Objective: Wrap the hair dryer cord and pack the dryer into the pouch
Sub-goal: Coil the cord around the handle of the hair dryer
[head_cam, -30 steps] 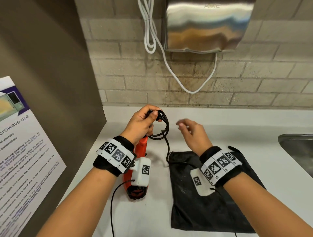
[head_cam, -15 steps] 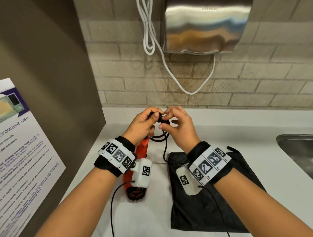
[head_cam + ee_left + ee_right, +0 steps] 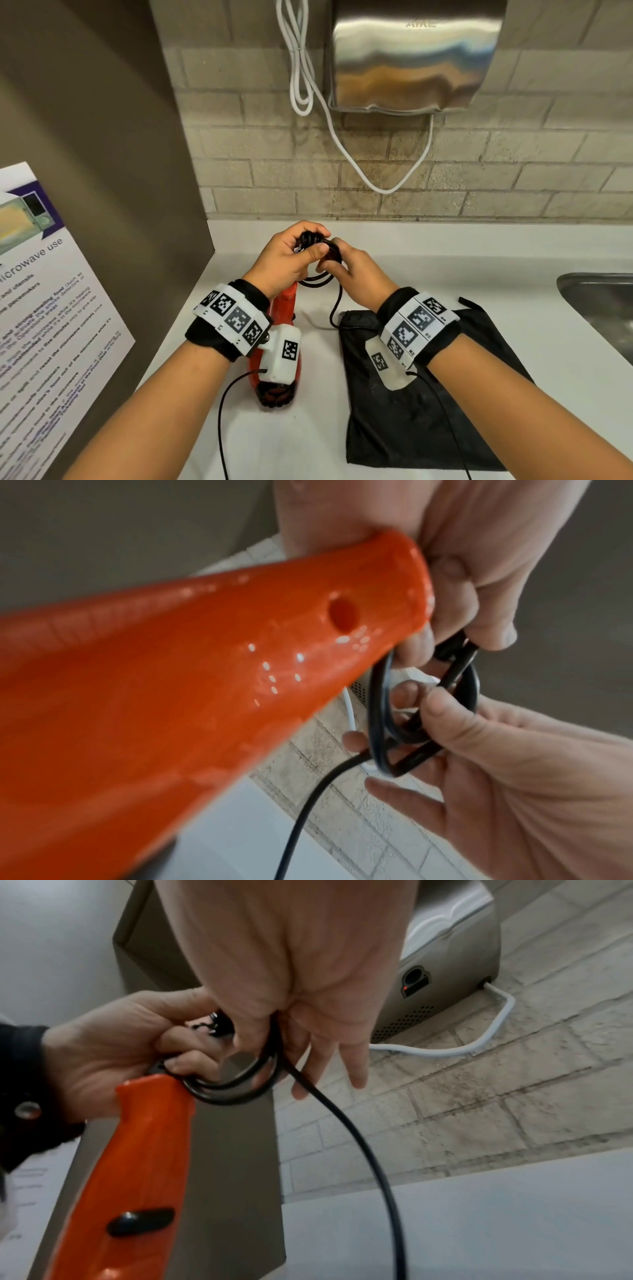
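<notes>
1. The left hand (image 3: pixel 286 255) held the top of the handle of the orange hair dryer (image 3: pixel 282 308), its fingers (image 3: pixel 486 615) curled around the handle end and around a bundle of black cord (image 3: pixel 313 240).
2. The right hand (image 3: pixel 356 270) met the left one above the counter (image 3: pixel 445 274). Its thumb and first fingers (image 3: pixel 441 704) pinched the loops of the cord, while the other fingers (image 3: pixel 356 1066) were stretched out loosely.
3. In the right wrist view, several loops of the cord (image 3: pixel 236 1085) hung just below the fingers of both hands, touching the end of the handle (image 3: pixel 150 1123).
4. The rest of the cord fell down from the right fingers to the counter and curved near the top edge of the black pouch (image 3: pixel 421 411).
5. The hair dryer hung under the left fingers, its dark grille end close to the counter; whether it touched the counter I cannot tell.
6. The pouch lay flat on the counter, below the right wrist and beside the dryer, not touching it.
7. Behind the fingers, a steel hand dryer (image 3: pixel 411 54) with a white cable (image 3: pixel 329 126) was fixed on the brick wall. A metal sink (image 3: pixel 603 308) was at the far right, and a printed microwave notice (image 3: pixel 44 308) at the left.
</notes>
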